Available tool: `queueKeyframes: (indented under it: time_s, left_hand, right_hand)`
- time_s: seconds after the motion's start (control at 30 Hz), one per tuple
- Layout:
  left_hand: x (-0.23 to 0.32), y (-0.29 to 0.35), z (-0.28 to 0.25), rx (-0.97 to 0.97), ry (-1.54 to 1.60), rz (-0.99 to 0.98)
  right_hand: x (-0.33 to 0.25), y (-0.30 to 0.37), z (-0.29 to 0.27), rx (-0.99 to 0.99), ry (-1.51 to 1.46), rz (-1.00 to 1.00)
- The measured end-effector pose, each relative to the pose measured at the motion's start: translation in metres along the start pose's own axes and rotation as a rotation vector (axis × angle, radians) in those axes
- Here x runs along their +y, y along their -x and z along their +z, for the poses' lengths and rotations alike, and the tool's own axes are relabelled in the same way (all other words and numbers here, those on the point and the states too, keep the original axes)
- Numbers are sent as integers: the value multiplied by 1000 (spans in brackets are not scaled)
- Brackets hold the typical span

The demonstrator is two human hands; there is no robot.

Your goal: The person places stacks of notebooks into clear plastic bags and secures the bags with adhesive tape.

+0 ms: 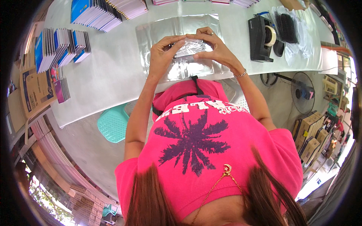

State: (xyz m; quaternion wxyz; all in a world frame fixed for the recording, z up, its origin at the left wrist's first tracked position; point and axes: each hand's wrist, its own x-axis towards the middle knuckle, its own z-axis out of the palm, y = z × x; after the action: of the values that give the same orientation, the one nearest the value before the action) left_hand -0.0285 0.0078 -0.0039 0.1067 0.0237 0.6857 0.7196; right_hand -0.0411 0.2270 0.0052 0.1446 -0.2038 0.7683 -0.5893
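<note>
Both hands hold a small, pale, rectangular packet wrapped in shiny clear plastic (pixel 189 48). My left hand (pixel 163 53) grips its left side, thumb on the near face and fingers along the top edge. My right hand (pixel 216 48) holds the right side in the same way, its thumb low and its index finger bent over the top. The fingertips of both hands nearly meet at the upper edge. Glare on the plastic hides what is inside. Beneath the hands, clear plastic sheets or bags (pixel 151 32) lie flat on the white table (pixel 105 67).
Spiral notebooks (pixel 96 16) stand in stacks at the far left, with smaller stacks (pixel 45 49) nearer. To the right are a black tape dispenser (pixel 259 41) and a black brush (pixel 287 28). A turquoise stool (pixel 112 123) sits below the table; a fan (pixel 302 93) stands right.
</note>
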Motion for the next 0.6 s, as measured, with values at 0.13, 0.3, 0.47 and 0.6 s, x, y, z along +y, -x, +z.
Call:
queueKeyframes:
  time_s: [0.13,0.3,0.47,0.6]
  left_hand:
    - [0,-6,-17,-158,-52,-23]
    - [10,4,-18,-218,-230,126]
    - [7,16,-9,-107,-563,414]
    - [5,18,-4,-71,-667,553]
  right_hand:
    - [4,4,6,70,-9,-21]
    - [6,13,17,181,10,-38]
    - [9,22,29,289,90,-104]
    - [4,26,44,388,50,-101]
